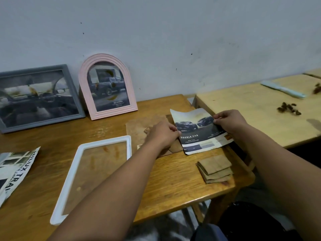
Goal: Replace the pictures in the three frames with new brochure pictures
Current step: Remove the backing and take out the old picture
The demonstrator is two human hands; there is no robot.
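A brochure page (199, 131) showing two dark cars and the words DOUBLE CAB is held over the far right part of a wooden table (173, 185). Its left edge is pinched by the left hand (161, 134), and its right edge is pinched by the right hand (229, 121), fingers curled onto the paper on both sides. The page is curled and slightly lifted at its far corner.

Beneath the left hand a brown backing board (137, 126) lies flat on the table. Near the page, toward the viewer, a folded brown cloth (215, 168) is seen. To the left of the arms a white frame (93, 174) lies flat, open and with no picture in it, its clear pane showing the table through it. At the far left edge a crumpled brochure (13, 169) is partly in view.

Against the wall a grey frame (37, 97) and a pink arched frame (106, 86) stand upright, each with a car picture inside.

The step in hand is judged to be the fitting of a picture for the white frame, the last of the three. The next move would call for the page to be sized or trimmed to the frame, laid flat on the pane, and the backing board pressed on behind it
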